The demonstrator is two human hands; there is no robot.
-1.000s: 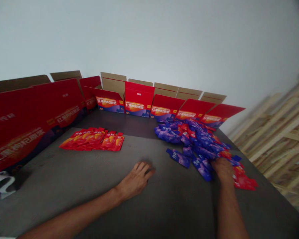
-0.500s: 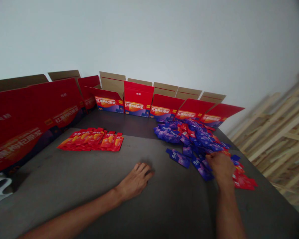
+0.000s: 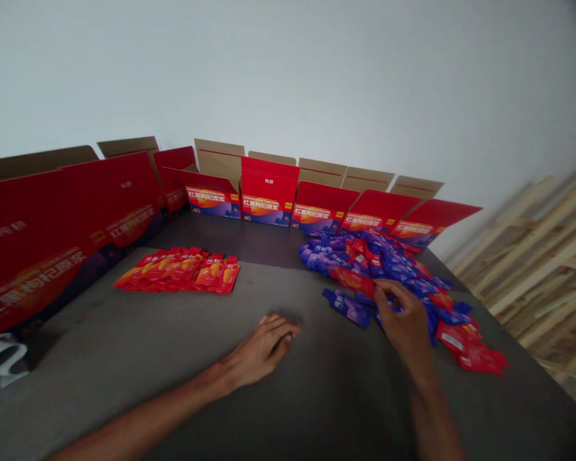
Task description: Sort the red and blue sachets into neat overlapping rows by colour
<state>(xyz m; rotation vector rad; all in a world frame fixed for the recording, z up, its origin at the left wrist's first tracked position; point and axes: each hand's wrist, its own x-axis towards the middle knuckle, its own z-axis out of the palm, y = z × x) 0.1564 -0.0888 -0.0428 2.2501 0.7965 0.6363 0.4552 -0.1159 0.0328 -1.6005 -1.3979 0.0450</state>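
My right hand pinches one end of a red pouch between thumb and fingers, holding it raised over the near side of a heap of purple pouches with some red ones mixed in. Below the held pouch, a single purple pouch lies flat at the heap's edge. My left hand rests on the dark grey table, fingers loosely stretched, holding nothing. To its upper left lies an overlapping row of red pouches with orange fruit prints. More red pouches lie right of my right wrist.
Printed red cartons with raised flaps stand along the back, by the wall. Larger-looking red cartons line the left side. A white and black item sits at the left edge. Wooden slats stand beyond the table's right edge.
My right hand has lifted from the heap and shifted left, now with a red pouch in its fingers. My left hand stays in place, its fingers slightly straighter.
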